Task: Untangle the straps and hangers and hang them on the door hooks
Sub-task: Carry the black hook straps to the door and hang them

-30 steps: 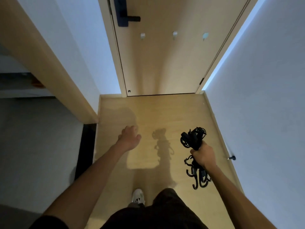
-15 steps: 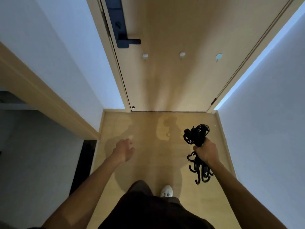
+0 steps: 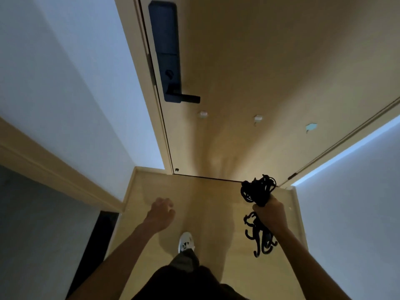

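one tangled strap-and-hanger bundle (image 3: 258, 191) in right hand (image 3: 270, 214)

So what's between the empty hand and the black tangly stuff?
Just bare wooden floor, in the head view. The left hand is empty; the right hand grips the tangled straps and hangers.

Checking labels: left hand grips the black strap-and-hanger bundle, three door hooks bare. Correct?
No. The right hand grips the strap-and-hanger bundle; the left hand holds nothing. The three door hooks are bare, as said. The head view shows it.
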Demonstrator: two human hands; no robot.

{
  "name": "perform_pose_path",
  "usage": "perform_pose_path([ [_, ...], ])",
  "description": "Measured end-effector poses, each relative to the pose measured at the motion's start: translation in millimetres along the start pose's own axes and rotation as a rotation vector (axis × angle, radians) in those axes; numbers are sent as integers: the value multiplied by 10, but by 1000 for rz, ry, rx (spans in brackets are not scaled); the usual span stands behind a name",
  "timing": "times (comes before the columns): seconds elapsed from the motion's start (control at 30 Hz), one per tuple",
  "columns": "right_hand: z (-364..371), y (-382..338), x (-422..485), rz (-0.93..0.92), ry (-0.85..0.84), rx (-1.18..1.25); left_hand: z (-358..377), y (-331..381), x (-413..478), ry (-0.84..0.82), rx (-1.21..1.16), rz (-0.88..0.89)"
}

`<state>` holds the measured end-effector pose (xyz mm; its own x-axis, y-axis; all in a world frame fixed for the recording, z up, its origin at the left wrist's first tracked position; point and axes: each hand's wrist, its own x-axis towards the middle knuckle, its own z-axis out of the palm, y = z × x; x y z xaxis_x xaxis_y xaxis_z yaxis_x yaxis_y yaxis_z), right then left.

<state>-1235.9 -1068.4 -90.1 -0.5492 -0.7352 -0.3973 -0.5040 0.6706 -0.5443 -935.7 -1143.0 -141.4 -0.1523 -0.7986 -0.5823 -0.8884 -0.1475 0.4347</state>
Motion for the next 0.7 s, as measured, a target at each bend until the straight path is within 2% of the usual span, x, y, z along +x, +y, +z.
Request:
perform_pose_path([
  [0.2,-47,-464,411,52,19,0,-751,611,759,94,-79,122],
  [0.43,-304,-1125,898,-10,34,45,-1300,1413,1183,150,-158,316],
  [0.5,-425,-1410,1036,-59,38,87,-1456,1720,1165,102,-188,382],
  [0.57,-561,-1702,1165,-146,44,124,-1638,2074,1040,-20,-221,464],
  [0.7,-940,-2353,1267,-379,109,186,-1914,2712,769,-196,-233,703],
])
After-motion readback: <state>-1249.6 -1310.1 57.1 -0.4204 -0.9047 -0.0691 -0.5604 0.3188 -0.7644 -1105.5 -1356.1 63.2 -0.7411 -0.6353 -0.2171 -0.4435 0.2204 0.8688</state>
